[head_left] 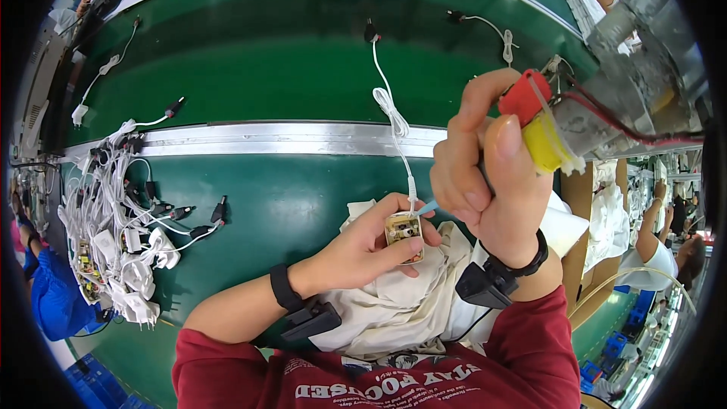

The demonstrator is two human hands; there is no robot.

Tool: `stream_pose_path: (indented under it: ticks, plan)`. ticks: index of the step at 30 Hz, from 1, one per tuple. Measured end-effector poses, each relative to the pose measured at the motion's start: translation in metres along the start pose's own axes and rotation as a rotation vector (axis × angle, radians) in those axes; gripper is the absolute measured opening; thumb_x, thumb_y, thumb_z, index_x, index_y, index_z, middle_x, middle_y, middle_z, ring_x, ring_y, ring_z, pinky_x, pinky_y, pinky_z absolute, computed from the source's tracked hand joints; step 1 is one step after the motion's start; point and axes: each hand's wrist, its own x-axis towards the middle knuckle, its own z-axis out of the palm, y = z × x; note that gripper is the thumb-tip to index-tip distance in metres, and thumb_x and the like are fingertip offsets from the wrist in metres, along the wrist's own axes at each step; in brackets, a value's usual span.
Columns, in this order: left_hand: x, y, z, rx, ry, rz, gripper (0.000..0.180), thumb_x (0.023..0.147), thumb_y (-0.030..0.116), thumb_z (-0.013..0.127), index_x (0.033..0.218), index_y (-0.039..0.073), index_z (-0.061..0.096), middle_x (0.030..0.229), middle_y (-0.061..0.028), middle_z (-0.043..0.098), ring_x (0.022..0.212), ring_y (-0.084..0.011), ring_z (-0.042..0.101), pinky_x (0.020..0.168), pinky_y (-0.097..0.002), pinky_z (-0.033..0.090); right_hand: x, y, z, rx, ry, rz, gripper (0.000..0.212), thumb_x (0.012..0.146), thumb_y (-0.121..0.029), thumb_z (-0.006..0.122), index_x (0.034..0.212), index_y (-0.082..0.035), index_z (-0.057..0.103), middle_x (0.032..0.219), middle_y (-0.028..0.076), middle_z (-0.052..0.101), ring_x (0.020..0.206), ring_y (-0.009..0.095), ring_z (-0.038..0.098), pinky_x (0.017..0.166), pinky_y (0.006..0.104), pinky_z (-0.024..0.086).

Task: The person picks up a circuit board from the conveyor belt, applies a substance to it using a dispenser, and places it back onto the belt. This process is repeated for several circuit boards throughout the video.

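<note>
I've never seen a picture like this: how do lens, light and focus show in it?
In the head view, the wide lens leaves black corners and bows the metal rail; the head view also shows bright streaks on that rail and a darker band across the green belt, while the left hand and right hand look fairly sharp.

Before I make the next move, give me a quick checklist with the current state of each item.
1. Small white rectangular plastic housing held in the left hand: ok.
2. Tan circuit board covered: not ok; it shows in the housing's open face.
3. Thin white cable leading to the housing's upper end: ok.
4. Slim pale blue tip touching the housing: cannot tell; it lies by the upper right corner.
5. Right hand gripping the red-and-yellow part: cannot tell.
6. Heaped white cables apart from both hands: ok.
</note>
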Motion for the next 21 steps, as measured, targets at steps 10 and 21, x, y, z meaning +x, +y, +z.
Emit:
stream_pose_path:
  ticks: [10, 21]
  plan:
    - [-0.002, 0.002, 0.001, -0.027, -0.005, 0.002, 0.037, 0.094, 0.011, 0.049, 0.124, 0.002, 0.031, 0.109, -0.0102, 0.055, 0.092, -0.0116, 0.054, 0.072, -0.0285, 0.055, 0.000, 0.004, -0.001, -0.025, -0.050, -0.027, 0.036, 0.092, -0.043, 0.049, 0.093, -0.009, 0.037, 0.047, -0.002, 0.032, 0.036, 0.005, 0.025, 0.034, 0.0225, 0.022]
    - [-0.002, 0.010, -0.004, -0.096, 0.083, -0.046, 0.037, 0.092, 0.005, 0.044, 0.127, 0.004, 0.035, 0.110, -0.0103, 0.056, 0.097, -0.0134, 0.056, 0.073, -0.0294, 0.056, -0.003, -0.006, 0.004, -0.016, -0.048, -0.009, 0.038, 0.092, -0.045, 0.048, 0.095, -0.009, 0.036, 0.047, -0.002, 0.033, 0.035, 0.006, 0.026, 0.034, 0.0226, 0.022]
